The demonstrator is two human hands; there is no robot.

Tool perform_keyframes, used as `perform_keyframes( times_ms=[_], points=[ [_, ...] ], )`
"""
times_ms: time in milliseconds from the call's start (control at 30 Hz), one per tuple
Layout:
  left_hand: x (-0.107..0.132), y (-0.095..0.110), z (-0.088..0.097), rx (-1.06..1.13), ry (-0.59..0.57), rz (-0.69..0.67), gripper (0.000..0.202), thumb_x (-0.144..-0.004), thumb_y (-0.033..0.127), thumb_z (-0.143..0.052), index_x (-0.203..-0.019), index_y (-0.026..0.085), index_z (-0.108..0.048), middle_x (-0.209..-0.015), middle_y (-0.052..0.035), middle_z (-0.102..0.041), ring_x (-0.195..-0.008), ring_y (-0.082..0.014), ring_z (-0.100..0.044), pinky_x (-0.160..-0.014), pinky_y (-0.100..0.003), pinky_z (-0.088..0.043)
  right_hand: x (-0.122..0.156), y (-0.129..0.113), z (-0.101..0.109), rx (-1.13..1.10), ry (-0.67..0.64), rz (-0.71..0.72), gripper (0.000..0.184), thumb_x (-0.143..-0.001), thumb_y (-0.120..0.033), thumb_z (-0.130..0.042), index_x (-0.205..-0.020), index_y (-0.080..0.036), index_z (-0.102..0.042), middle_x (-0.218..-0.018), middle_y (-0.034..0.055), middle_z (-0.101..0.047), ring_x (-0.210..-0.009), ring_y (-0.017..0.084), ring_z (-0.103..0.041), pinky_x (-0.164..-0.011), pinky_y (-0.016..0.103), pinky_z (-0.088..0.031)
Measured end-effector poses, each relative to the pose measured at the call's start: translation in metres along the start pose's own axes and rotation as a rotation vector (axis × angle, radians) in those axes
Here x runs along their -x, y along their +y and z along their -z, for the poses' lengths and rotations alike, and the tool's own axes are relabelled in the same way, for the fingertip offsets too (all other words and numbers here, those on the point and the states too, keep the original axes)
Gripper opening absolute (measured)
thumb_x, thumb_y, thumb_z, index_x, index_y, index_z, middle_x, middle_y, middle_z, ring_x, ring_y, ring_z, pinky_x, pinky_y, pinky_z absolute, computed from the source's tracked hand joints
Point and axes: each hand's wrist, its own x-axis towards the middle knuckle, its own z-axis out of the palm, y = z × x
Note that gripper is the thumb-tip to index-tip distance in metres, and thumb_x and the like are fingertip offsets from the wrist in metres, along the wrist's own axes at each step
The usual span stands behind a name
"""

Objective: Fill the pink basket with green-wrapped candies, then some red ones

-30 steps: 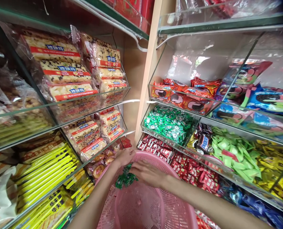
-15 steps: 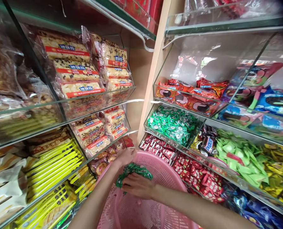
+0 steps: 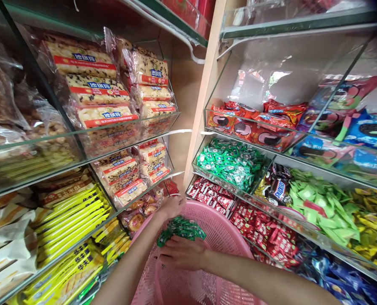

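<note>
A pink mesh basket (image 3: 220, 231) is tipped toward me at the bottom centre. My left hand (image 3: 171, 206) grips its far rim, fingers curled round the edge. My right hand (image 3: 180, 253) is inside the basket, fingers closed under a bunch of small green wrapped candies (image 3: 180, 228) that rests on top of it. A glass bin heaped with the same green candies (image 3: 231, 163) sits on the shelf just above and right of the basket.
Glass shelves flank the corner: packs of nut bars (image 3: 102, 115) and yellow packets (image 3: 70, 212) on the left, red wafer packs (image 3: 258, 222), red biscuit packs (image 3: 255, 127), chocolate bars (image 3: 277, 186) and light green sweets (image 3: 322, 205) on the right. A wooden post (image 3: 204, 84) divides them.
My right hand has turned and gathered the green candies on top of it, lifting them slightly inside the basket. The view has shifted a little to the left.
</note>
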Motion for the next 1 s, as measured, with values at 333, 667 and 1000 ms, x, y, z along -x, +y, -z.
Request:
perform_keyframes(
  times_ms=[333, 667, 1000],
  points=[
    [0.002, 0.002, 0.003, 0.033, -0.021, 0.014, 0.044, -0.090, 0.042, -0.028, -0.096, 0.020, -0.066, -0.105, -0.0085, -0.067, -0.099, -0.0225, -0.060, -0.079, -0.027, -0.039, 0.027, 0.021, 0.009, -0.063, -0.019, -0.191, 0.022, -0.091, -0.031, -0.042, -0.106, -0.020, -0.053, -0.101, 0.0041, -0.058, -0.089, 0.017, -0.047, -0.076, 0.030, -0.036],
    [0.001, 0.003, 0.001, 0.014, -0.033, 0.011, 0.042, -0.090, 0.041, -0.028, -0.095, 0.021, -0.064, -0.103, -0.0073, -0.068, -0.095, -0.0210, -0.061, -0.078, -0.026, -0.039, 0.026, 0.015, -0.001, -0.042, -0.019, -0.253, 0.014, -0.093, -0.025, -0.040, -0.099, -0.021, -0.052, -0.098, 0.0010, -0.056, -0.087, 0.015, -0.047, -0.072, 0.030, -0.034],
    [-0.004, 0.002, 0.001, -0.011, -0.012, -0.031, 0.043, -0.090, 0.040, -0.026, -0.097, 0.022, -0.064, -0.107, -0.0072, -0.066, -0.100, -0.0225, -0.060, -0.082, -0.028, -0.040, 0.030, 0.024, 0.000, -0.181, -0.044, -0.280, 0.034, -0.082, -0.036, -0.059, -0.111, -0.021, -0.051, -0.108, 0.0027, -0.055, -0.097, 0.015, -0.049, -0.079, 0.028, -0.037]
  ],
)
